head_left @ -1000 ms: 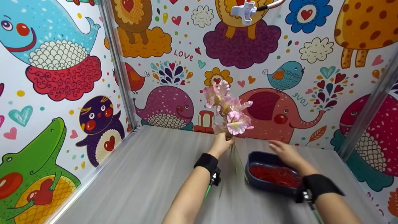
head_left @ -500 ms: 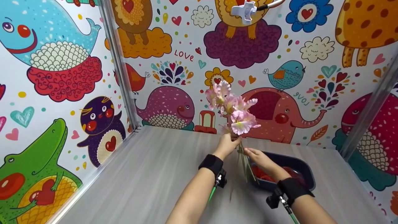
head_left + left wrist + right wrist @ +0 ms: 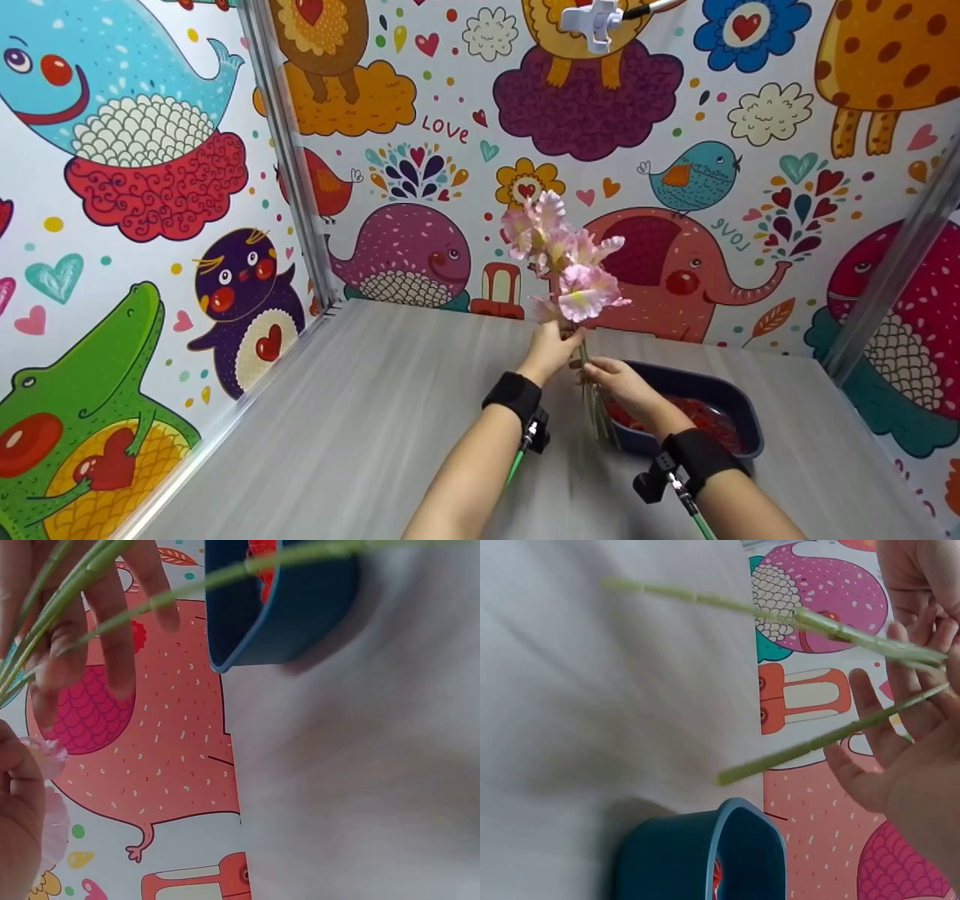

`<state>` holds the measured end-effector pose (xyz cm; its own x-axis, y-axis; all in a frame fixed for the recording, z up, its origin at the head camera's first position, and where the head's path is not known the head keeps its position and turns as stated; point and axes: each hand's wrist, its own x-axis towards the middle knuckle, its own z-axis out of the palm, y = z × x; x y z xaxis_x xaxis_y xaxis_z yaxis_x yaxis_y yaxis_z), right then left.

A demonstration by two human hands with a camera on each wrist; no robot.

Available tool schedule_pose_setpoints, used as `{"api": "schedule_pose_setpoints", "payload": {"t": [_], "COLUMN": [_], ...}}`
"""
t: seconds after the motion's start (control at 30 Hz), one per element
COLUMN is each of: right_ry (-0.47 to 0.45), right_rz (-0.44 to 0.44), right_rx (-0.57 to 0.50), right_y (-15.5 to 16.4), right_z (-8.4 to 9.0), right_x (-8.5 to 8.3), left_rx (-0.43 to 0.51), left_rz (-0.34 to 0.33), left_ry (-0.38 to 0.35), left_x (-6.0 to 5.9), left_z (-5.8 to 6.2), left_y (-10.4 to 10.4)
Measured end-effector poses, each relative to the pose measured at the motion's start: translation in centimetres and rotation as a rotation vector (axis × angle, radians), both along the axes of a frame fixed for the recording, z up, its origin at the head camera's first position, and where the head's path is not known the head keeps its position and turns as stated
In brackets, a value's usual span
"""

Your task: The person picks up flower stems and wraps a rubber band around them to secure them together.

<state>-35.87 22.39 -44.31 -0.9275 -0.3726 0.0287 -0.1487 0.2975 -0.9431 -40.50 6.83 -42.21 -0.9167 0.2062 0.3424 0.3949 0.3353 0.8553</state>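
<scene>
In left hand: pink flowers

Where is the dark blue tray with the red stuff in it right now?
In the head view, the dark blue tray sits on the grey table, right of centre, just behind the right hand and below the pink flowers.

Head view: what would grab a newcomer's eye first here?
The bunch of pink flowers, held upright by the left hand at the back middle of the grey table. Next, the right hand touching the green stems just below, with straight fingers. Beside it sits a dark blue tray of red bits.
</scene>
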Motion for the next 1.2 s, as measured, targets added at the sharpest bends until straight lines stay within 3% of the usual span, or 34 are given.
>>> {"api": "schedule_pose_setpoints", "payload": {"t": [0.3,0.47,0.6,0.83,1.0,1.2], "right_ry": [0.087,0.052,-0.002,-0.056,-0.122,-0.146], "right_rz": [-0.095,-0.173,-0.177,-0.031,0.090,0.189], "right_rx": [0.052,-0.014,-0.084,-0.275,-0.407,-0.455], "right_y": [-1.2,-1.4,-1.1,0.2,0.7,0.6], "right_z": [0.2,0.5,1.0,1.6,1.7,1.3], "right_x": [-0.2,0.0,0.2,0.2,0.2,0.4], "left_rx": [0.026,0.083,0.157,0.302,0.386,0.370], "left_rz": [-0.019,-0.038,-0.078,-0.207,-0.245,-0.257], "left_ry": [-0.020,-0.045,-0.096,-0.245,-0.337,-0.328], "left_x": [0.0,-0.1,-0.2,-0.1,0.0,0.2], "left_z": [0.3,0.3,0.0,-0.5,-0.3,0.0], "left_y": [0.1,0.1,-0.1,-0.6,-0.6,-0.3]}}
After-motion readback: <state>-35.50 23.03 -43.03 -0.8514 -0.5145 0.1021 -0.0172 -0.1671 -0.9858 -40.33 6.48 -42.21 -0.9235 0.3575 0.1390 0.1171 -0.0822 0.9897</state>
